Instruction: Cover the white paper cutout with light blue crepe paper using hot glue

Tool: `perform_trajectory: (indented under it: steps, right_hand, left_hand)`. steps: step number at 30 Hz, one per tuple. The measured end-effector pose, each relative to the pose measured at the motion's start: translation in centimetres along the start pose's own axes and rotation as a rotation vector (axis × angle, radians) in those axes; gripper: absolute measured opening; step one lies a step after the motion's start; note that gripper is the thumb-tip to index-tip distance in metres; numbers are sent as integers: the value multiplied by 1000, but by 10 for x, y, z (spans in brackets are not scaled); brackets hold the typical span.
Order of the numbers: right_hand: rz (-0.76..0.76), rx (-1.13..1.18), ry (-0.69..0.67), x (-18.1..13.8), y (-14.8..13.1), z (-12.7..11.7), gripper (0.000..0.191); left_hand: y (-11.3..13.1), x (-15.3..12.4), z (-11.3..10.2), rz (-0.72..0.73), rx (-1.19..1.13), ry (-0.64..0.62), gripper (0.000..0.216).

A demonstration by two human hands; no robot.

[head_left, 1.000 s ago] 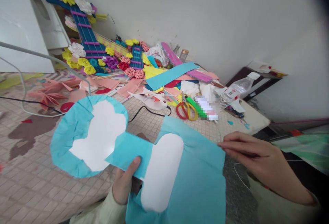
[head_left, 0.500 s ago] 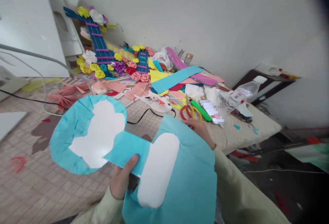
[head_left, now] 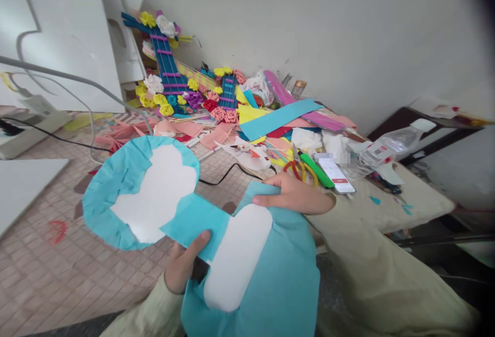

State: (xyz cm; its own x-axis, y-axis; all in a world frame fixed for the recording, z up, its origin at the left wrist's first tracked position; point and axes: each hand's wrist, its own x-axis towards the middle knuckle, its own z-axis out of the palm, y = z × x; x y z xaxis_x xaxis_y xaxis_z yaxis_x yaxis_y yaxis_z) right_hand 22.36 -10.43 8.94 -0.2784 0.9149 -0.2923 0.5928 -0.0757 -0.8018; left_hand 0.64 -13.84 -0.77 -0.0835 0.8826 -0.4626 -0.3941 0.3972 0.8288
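I hold up a large paper craft piece (head_left: 282, 280), light blue paper wrapped over white card, with a round part at the left and a broad part at the right joined by a narrow neck. My left hand (head_left: 183, 267) grips the neck from below, thumb on the blue paper. My right hand (head_left: 294, 198) is closed on the upper edge of the broad blue part, fingers pinching the paper. Both sleeves are pale green.
Red-and-yellow scissors (head_left: 299, 169), a green tool (head_left: 317, 169), a phone (head_left: 336, 174) and a plastic bottle (head_left: 390, 144) lie beyond my hands. Paper flowers and coloured sheets (head_left: 216, 97) pile by the wall. A black cable (head_left: 228, 172) crosses the tiled floor. A white board (head_left: 23, 187) lies left.
My right hand left the craft piece's right edge, swung over to its top edge and took hold there. The view shifted left, bringing the white board into sight.
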Motion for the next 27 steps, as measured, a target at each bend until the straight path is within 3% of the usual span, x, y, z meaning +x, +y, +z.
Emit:
perform_trajectory:
  steps: [14, 17, 19, 23, 25, 27]
  right_hand:
    - [-130, -159, 213, -11, -7, 9, 41]
    - [-22, 18, 171, -13, 6, 4, 38]
    - [42, 266, 109, -13, 18, 4, 40]
    - [82, 810, -24, -14, 38, 20, 65]
    - [109, 868, -5, -15, 45, 32, 71]
    - [105, 766, 65, -18, 49, 42, 70]
  left_hand:
    - [-4, 7, -4, -18, -40, -36, 50]
    - [-1, 6, -3, -6, 3, -10, 50]
    - [0, 8, -5, -27, 28, -5, 49]
    - [-3, 12, -9, -55, -5, 4, 51]
    - [-5, 13, -10, -69, -57, -9, 57]
    - [-6, 14, -11, -77, -106, -42, 63]
